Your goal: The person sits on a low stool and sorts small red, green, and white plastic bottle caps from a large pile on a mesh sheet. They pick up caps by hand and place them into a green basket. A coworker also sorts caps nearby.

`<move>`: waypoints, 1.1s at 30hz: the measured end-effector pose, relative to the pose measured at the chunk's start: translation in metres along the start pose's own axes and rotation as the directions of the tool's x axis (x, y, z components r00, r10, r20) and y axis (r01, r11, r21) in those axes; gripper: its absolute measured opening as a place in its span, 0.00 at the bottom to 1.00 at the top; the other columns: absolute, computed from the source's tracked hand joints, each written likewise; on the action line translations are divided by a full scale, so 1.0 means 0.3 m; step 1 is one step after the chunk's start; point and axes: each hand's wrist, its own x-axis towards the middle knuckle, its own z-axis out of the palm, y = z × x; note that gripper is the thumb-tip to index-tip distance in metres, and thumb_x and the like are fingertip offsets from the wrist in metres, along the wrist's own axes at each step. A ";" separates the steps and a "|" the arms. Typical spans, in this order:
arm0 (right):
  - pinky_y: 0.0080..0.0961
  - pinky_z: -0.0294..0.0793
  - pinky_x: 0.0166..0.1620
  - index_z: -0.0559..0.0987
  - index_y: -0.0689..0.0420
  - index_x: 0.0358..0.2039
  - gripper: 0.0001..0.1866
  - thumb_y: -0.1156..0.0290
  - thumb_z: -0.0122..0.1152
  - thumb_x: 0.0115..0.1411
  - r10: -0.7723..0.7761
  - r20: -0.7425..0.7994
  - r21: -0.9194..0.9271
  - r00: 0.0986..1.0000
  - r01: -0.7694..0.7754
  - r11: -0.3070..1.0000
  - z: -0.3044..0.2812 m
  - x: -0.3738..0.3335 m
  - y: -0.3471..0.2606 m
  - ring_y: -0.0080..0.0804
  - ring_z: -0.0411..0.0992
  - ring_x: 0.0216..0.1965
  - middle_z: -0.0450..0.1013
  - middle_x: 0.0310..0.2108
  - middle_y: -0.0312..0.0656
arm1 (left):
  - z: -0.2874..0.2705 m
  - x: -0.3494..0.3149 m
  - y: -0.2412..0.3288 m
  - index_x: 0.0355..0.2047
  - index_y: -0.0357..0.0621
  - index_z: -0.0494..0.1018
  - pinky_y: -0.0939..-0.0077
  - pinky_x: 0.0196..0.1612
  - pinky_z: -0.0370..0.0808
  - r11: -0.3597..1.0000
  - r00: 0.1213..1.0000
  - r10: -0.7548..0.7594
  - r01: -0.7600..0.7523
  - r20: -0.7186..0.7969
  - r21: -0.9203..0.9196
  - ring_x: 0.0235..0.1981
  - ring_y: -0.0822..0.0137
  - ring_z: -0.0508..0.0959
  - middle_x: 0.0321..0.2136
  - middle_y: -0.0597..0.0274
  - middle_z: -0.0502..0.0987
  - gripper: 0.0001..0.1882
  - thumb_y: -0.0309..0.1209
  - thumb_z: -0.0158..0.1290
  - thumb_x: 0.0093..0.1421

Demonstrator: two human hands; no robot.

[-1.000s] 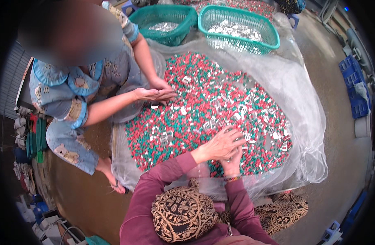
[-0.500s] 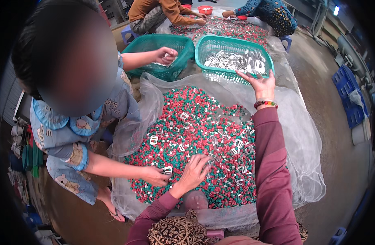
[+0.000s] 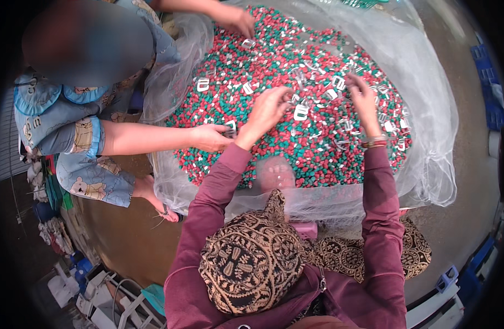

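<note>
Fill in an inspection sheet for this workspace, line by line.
Surface: pale mesh sheet, its middle covered with red, green and white bits.
Work pieces: white buckles scattered among the bits.
Clutter: mixed items heaped at lower left.
Hands: left hand and right hand over the bits, near buckles; grip unclear.
Cables: curved cord or hose, lower left; which is unclear.
Surroundings: co-worker at left, blue crates at right, brown floor.

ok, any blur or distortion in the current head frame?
Head view, rim: black corners, fisheye bending; head view, upper left: smooth blur over the co-worker's head; head view, centre: left hand and the white slotted piece beside it fairly clear.
</note>
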 end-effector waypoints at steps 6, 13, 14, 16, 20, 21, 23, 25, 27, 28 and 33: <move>0.43 0.60 0.58 0.62 0.48 0.59 0.32 0.69 0.58 0.52 -0.274 0.191 -0.608 0.943 0.333 0.721 0.170 -0.105 0.090 0.54 0.59 0.56 0.61 0.56 0.49 | -0.040 0.018 0.015 0.37 0.37 0.72 0.73 0.37 0.75 0.561 0.952 -0.282 0.261 0.114 -0.786 0.34 0.68 0.75 0.31 0.61 0.74 0.08 0.23 0.45 0.59; 0.40 0.61 0.57 0.65 0.57 0.56 0.27 0.79 0.50 0.54 -0.300 0.097 -0.486 0.949 0.308 0.818 0.233 -0.404 0.072 0.48 0.61 0.56 0.62 0.54 0.49 | 0.040 -0.024 0.029 0.35 0.44 0.67 0.74 0.29 0.71 0.523 0.866 -0.325 0.499 0.379 -0.690 0.28 0.71 0.74 0.26 0.64 0.72 0.13 0.41 0.50 0.60; 0.40 0.61 0.57 0.67 0.55 0.56 0.25 0.78 0.50 0.55 -0.294 0.094 -0.498 0.951 0.301 0.814 0.221 -0.432 0.090 0.47 0.62 0.55 0.63 0.54 0.48 | 0.062 -0.017 0.034 0.36 0.42 0.67 0.69 0.28 0.70 0.807 0.882 -0.364 0.459 0.298 -0.373 0.29 0.65 0.75 0.28 0.59 0.72 0.17 0.44 0.50 0.59; 0.39 0.62 0.56 0.70 0.51 0.54 0.23 0.76 0.52 0.56 -0.262 0.102 -0.498 0.960 0.277 0.822 0.193 -0.460 0.113 0.47 0.63 0.54 0.65 0.54 0.46 | 0.107 -0.027 0.069 0.40 0.36 0.66 0.55 0.33 0.73 0.868 0.974 -0.221 0.173 0.049 0.466 0.34 0.50 0.77 0.36 0.47 0.72 0.26 0.47 0.56 0.54; 0.36 0.65 0.53 0.77 0.52 0.46 0.16 0.73 0.54 0.57 -0.159 0.110 -0.372 0.981 0.189 0.909 0.145 -0.454 0.101 0.44 0.66 0.52 0.69 0.49 0.45 | 0.164 -0.018 0.047 0.41 0.38 0.66 0.51 0.36 0.73 0.855 0.969 -0.242 0.189 0.048 0.483 0.38 0.44 0.76 0.40 0.44 0.70 0.25 0.43 0.59 0.51; 0.35 0.66 0.51 0.78 0.53 0.45 0.14 0.72 0.54 0.57 -0.133 0.105 -0.320 0.985 0.160 0.934 0.131 -0.448 0.083 0.43 0.67 0.50 0.70 0.48 0.46 | 0.168 -0.011 0.036 0.41 0.38 0.65 0.50 0.35 0.72 0.867 0.966 -0.247 0.188 0.071 0.461 0.37 0.45 0.76 0.40 0.44 0.70 0.24 0.42 0.57 0.52; 0.32 0.69 0.47 0.78 0.56 0.43 0.13 0.72 0.54 0.58 -0.078 0.036 -0.163 0.996 0.083 0.983 0.105 -0.439 0.037 0.40 0.70 0.46 0.72 0.45 0.45 | 0.152 -0.008 0.035 0.39 0.38 0.65 0.51 0.35 0.72 0.938 0.993 -0.116 0.122 -0.038 0.324 0.35 0.50 0.77 0.36 0.47 0.71 0.21 0.42 0.55 0.55; 0.24 0.73 0.35 0.78 0.61 0.43 0.13 0.72 0.54 0.59 0.082 -0.002 0.013 0.997 -0.082 0.997 0.079 -0.431 0.013 0.31 0.75 0.34 0.76 0.36 0.42 | 0.126 0.015 0.044 0.35 0.39 0.65 0.62 0.30 0.72 0.993 0.993 -0.111 0.109 -0.037 -0.043 0.30 0.62 0.76 0.29 0.57 0.72 0.18 0.44 0.51 0.59; 0.17 0.71 0.28 0.76 0.63 0.46 0.14 0.75 0.54 0.59 0.232 0.042 0.445 0.972 -0.226 0.867 0.067 -0.425 0.026 0.24 0.75 0.26 0.76 0.29 0.39 | 0.069 0.018 0.068 0.30 0.48 0.66 0.89 0.18 0.60 0.586 0.872 -0.372 0.486 0.318 -0.648 0.26 0.83 0.70 0.24 0.73 0.70 0.13 0.44 0.49 0.62; 0.14 0.70 0.26 0.72 0.63 0.51 0.18 0.76 0.53 0.59 0.283 0.079 0.530 0.956 -0.281 0.800 0.061 -0.426 -0.012 0.22 0.75 0.25 0.76 0.27 0.38 | 0.052 0.010 0.072 0.30 0.49 0.67 0.89 0.19 0.61 0.490 0.863 -0.358 0.499 0.357 -0.714 0.26 0.84 0.69 0.24 0.75 0.70 0.12 0.43 0.49 0.62; 0.26 0.79 0.32 0.70 0.66 0.44 0.14 0.78 0.51 0.57 0.331 0.308 0.745 0.892 -0.442 0.499 0.034 -0.443 -0.053 0.36 0.76 0.33 0.73 0.37 0.49 | 0.025 -0.020 0.077 0.37 0.50 0.75 0.88 0.21 0.62 0.648 0.830 -0.465 0.557 0.310 -0.520 0.24 0.85 0.67 0.28 0.77 0.73 0.11 0.41 0.54 0.60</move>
